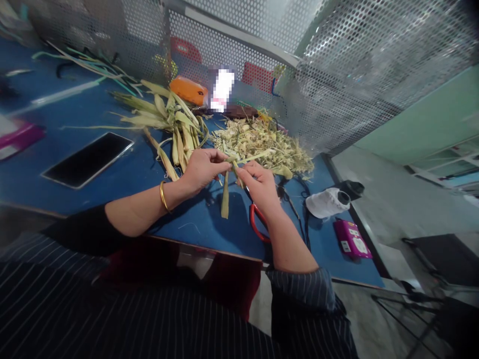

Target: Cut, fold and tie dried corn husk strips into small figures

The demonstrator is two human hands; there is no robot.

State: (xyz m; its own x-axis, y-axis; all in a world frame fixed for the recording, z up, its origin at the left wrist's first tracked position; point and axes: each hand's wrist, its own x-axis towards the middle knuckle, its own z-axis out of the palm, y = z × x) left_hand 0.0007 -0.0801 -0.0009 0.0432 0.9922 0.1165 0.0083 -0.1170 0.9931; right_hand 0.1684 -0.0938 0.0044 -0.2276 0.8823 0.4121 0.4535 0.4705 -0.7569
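My left hand and my right hand meet over the blue table, both closed in a pinch on strips of dried corn husk. One strip hangs down between the hands, and another sticks out to the right above my right hand. The exact crossing of the strips is partly covered by my fingers. Beyond my left hand lies a bunch of long corn husks. A heap of short husk scraps spreads behind both hands. Red-handled scissors lie beside my right wrist, partly hidden by it.
A black phone lies at left, near a magenta packet. An orange packet stands before the perforated metal screen. At right are a white thread spool, a dark spool and a purple packet. Green strands lie back left.
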